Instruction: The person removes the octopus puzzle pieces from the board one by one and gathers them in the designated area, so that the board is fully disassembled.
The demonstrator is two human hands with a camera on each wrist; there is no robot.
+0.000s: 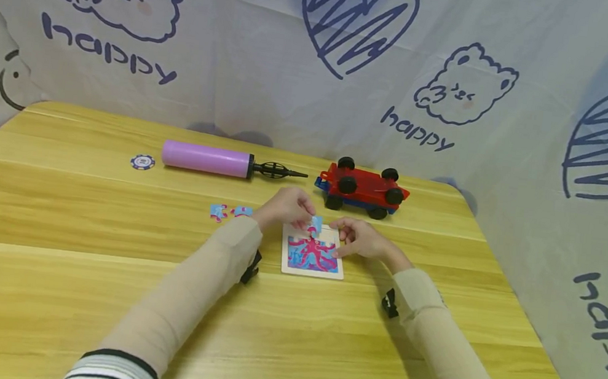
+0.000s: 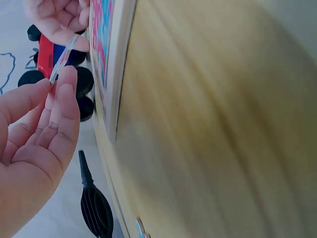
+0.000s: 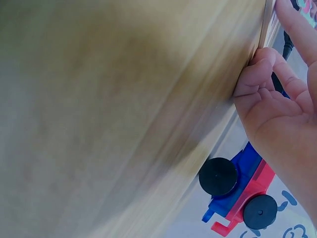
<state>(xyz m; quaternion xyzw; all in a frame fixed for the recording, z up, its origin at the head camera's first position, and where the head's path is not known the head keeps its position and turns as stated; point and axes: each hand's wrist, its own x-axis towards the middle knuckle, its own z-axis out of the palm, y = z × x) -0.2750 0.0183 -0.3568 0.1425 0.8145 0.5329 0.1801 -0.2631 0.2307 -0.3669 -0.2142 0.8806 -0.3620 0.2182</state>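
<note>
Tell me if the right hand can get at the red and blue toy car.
Likely yes: only bare table shows between the right hand and the toy car, though the hand would first have to leave the puzzle board.

Left hand point(image 1: 287, 205) pinches between thumb point(image 2: 26, 100) and fingertips point(image 2: 68, 75); right hand point(image 1: 362, 239) curls, thumb spread apart.

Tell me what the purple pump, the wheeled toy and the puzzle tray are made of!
The purple pump looks like smooth plastic: its even color has a soft sheen. The wheeled toy is probably hard plastic, glossy red and blue with molded-looking edges. The puzzle tray may be wood or thick card, since its rim is pale, plain and matte.
</note>
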